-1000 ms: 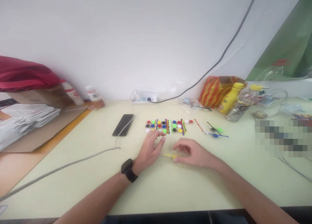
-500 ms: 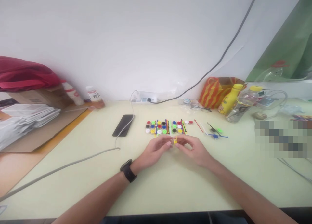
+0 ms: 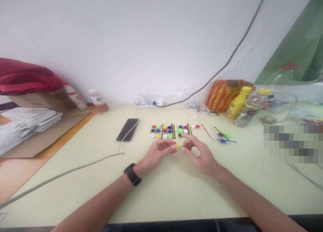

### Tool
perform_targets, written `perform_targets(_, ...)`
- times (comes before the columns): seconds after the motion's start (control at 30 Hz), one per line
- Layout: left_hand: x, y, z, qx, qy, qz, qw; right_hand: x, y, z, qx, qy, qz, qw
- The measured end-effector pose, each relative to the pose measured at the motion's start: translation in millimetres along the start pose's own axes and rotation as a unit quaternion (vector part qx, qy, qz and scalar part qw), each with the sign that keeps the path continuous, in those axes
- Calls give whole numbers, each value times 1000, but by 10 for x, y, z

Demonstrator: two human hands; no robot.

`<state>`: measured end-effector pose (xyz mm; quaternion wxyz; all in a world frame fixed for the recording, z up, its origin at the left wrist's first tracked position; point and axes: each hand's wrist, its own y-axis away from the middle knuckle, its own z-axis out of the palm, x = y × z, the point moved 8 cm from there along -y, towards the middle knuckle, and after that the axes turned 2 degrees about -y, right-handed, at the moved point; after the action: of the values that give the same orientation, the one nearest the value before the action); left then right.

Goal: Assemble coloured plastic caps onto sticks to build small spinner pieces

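Between thumb and fingers, my left hand [image 3: 161, 152] pinches a small yellow plastic piece [image 3: 177, 145], largely covered by the fingertips. Just to its right is my right hand [image 3: 200, 153], thumb and index finger apart and nothing visible between them. Beyond the hands lie rows of small round coloured discs [image 3: 170, 131] in red, blue, green, yellow, black and white. Bundles of thin coloured plastic sticks [image 3: 173, 131] lie between the disc groups. Further right are a loose red stick [image 3: 205, 130], a blue stick [image 3: 230, 141] and a bright green disc [image 3: 227, 135].
A black phone [image 3: 127, 130] with a grey cable across it lies left of the discs. A power strip [image 3: 148, 101] sits against the wall. At the back right stand a striped bag [image 3: 218, 95], a yellow bottle [image 3: 238, 102] and a clear bottle [image 3: 252, 107]. White packets [image 3: 32, 119] are stacked at left.
My right hand has come off the yellow piece and its fingers have spread. The piece stays in my left hand, which has shifted slightly left.
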<state>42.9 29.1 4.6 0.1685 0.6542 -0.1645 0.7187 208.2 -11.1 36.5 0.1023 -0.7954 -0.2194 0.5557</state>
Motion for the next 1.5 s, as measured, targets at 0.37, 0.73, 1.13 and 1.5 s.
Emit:
perform_targets(0.37, 21, -1, 21, -5, 16, -3, 1000, 17, -45, -36, -21, 23, 31, 999)
perform_targets(0.73, 16, 14, 81, -54, 10, 2, 999, 38, -12, 134, -47, -55, 41, 997)
perform_targets(1.13, 46, 11, -1, 9, 46, 5, 999, 239, -13, 8, 49, -202, 157, 966)
perform_targets(1.5, 45, 5, -23, 24, 43, 7, 999, 217, -34, 50, -18, -280, 168, 945)
